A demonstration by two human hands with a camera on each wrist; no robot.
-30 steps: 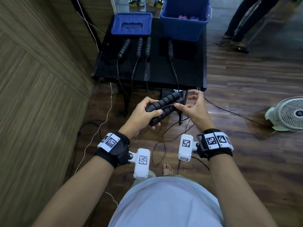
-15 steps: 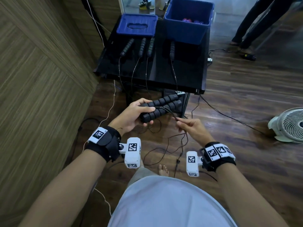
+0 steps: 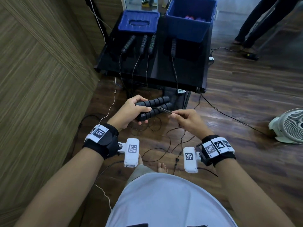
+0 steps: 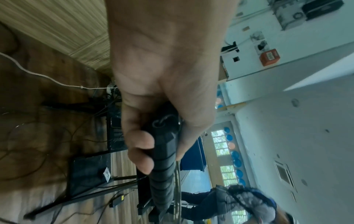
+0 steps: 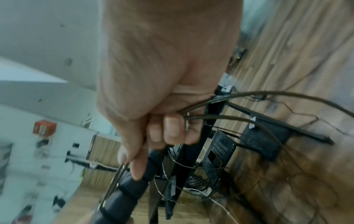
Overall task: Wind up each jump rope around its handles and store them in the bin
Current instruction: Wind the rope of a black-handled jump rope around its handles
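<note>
My left hand grips two black ribbed jump rope handles held side by side, in front of my body below the table edge. In the left wrist view the handles run away from my curled fingers. My right hand pinches the thin black rope just right of the handles; in the right wrist view the rope strands pass through its fingers. The rest of the rope hangs in loops to the floor. The blue bin stands at the table's far right.
Several other jump rope handles lie on the black table, their ropes dangling over the near edge. A blue lid lies left of the bin. A white fan sits on the floor at right. A person's legs stand beyond.
My right hand pulled the rope down and away from the handles, then came back up beside them, drawing it across the handles. The left hand kept its grip.
</note>
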